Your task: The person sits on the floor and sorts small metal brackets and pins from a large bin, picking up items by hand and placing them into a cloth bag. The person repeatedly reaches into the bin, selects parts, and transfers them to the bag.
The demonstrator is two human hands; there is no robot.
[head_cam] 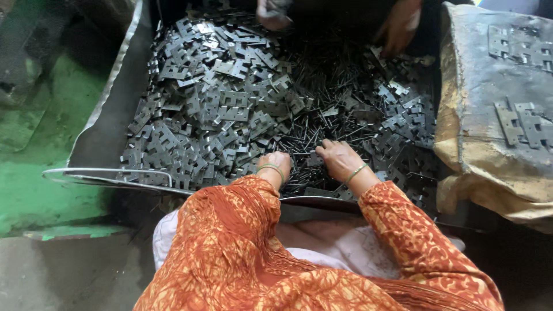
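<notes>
Right of where we grip, a grimy brown sack (461,144) carries joined grey metal hinges (527,124) (lying flat); left, green-painted floor (34,184).

The left hand (276,162) is curled into the heap of thin pins (322,118), so its fingertips are buried and whether it grips anything cannot be told. The right hand (340,158) hides its fingertips and palm the same way. Two other hands, one at (273,14) and one at (398,26), are cut off by the top edge, their arms out of sight. The single pins are too fine and tangled to tell apart. The tray (109,124) loses its far end at the top edge. The sack (489,144) on the right runs off the frame.
</notes>
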